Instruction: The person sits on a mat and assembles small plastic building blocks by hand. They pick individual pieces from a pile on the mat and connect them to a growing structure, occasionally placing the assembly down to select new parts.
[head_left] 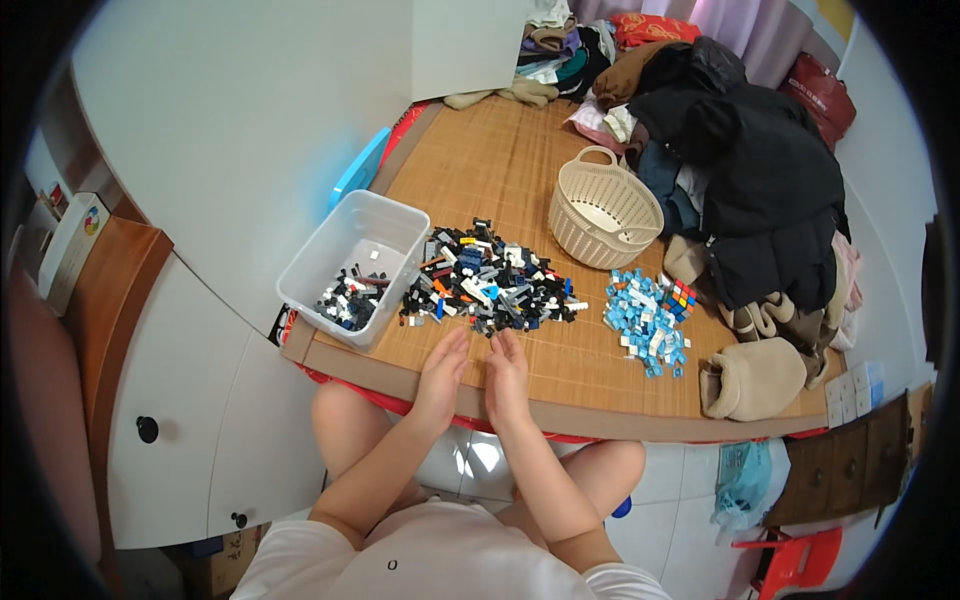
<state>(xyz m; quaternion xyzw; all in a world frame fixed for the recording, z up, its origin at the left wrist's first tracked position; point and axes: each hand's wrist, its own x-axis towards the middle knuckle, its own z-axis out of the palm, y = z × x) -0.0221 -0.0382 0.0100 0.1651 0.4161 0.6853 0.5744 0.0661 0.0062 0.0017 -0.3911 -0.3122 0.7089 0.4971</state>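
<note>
Here, left hand (441,377) and right hand (507,376) (fingers nearly straight, narrowly spaced) are at the near edge of the bricks (487,278).

You've got pretty bright light, glare on the floor tiles (486,453) low center, bendy fisheye edges and black corners.

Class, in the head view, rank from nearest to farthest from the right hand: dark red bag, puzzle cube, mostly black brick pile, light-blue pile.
From the right hand:
1. Mostly black brick pile, just ahead.
2. Light-blue pile, to the right.
3. Puzzle cube, by that pile's right edge.
4. Dark red bag, far back right.
</note>
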